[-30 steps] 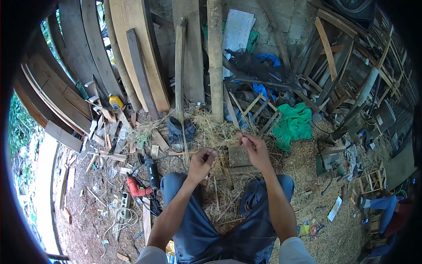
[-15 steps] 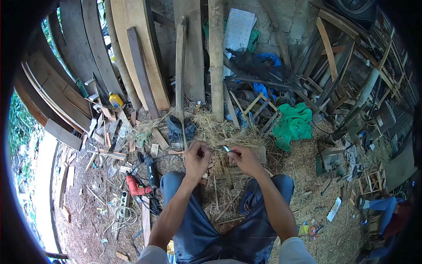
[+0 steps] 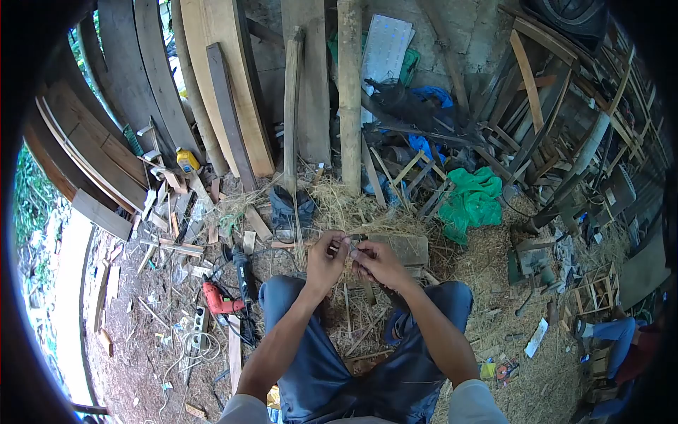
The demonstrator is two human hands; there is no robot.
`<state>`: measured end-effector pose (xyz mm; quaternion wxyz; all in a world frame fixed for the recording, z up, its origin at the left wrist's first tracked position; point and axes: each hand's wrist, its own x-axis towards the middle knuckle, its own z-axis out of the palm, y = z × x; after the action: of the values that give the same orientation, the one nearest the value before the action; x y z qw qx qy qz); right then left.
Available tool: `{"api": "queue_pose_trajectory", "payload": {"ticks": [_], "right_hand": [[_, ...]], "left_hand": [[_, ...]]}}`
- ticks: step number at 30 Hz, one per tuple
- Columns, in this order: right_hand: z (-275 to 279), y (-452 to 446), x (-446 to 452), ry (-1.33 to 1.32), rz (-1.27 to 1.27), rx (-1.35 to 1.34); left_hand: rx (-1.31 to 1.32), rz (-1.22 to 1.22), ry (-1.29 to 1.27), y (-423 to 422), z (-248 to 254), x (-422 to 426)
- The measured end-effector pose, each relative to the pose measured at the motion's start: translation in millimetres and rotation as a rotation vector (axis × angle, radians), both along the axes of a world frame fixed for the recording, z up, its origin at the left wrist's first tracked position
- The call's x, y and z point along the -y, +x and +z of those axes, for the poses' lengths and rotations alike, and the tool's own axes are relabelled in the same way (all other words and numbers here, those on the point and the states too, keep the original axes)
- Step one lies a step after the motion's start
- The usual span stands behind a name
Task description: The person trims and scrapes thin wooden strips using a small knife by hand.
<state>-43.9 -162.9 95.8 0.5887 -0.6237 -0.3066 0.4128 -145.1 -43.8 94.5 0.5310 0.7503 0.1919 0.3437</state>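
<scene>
My left hand (image 3: 327, 263) is closed in a pinch in front of my knees, on something too small to make out. Right beside it, my right hand (image 3: 381, 263) has its fingers wrapped round a dark, thin tool whose end shows past the fingers and whose kind I cannot tell. The fingertips of both hands nearly touch. Below and behind them lie a wooden block (image 3: 401, 249) and loose straw (image 3: 339, 205).
To the left lie a red drill (image 3: 222, 299), a dark power tool (image 3: 244, 277) and a power strip (image 3: 200, 321). A green plastic bag (image 3: 472, 199) is at the right. Boards (image 3: 222, 92) lean behind. Another person's leg (image 3: 613, 331) shows at far right.
My right hand first came down from the upper right with a shiny piece showing, then moved left against my left hand. My left hand has shifted only slightly.
</scene>
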Motion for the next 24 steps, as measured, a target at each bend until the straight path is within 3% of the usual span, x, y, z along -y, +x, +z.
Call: {"api": "queue_pose_trajectory", "payload": {"ticks": [4,6,10,12,15,24], "right_hand": [[10.3,1.6,3.8,-0.045,-0.114,0.063],[7.2,10.2,4.9,0.018,-0.202,0.250],[6.6,18.7,5.9,0.046,-0.235,0.233],[12.5,13.4,5.1,0.198,-0.215,0.376],[33.7,7.8,13.1,-0.005,-0.109,0.601],[31.4,10.8,13.1,0.089,-0.145,0.520]], "left_hand": [[0.052,-0.008,-0.078,0.2,-4.4,-7.9],[0.112,0.005,-0.201,1.0,-0.8,-10.6],[0.070,-0.042,-0.411,-2.2,12.7,-5.0],[0.044,-0.159,-0.461,-1.9,10.6,-4.7],[-0.029,-0.208,-0.394,-3.3,12.4,-5.2],[0.020,-0.336,-0.350,0.0,-3.8,-4.4]]}}
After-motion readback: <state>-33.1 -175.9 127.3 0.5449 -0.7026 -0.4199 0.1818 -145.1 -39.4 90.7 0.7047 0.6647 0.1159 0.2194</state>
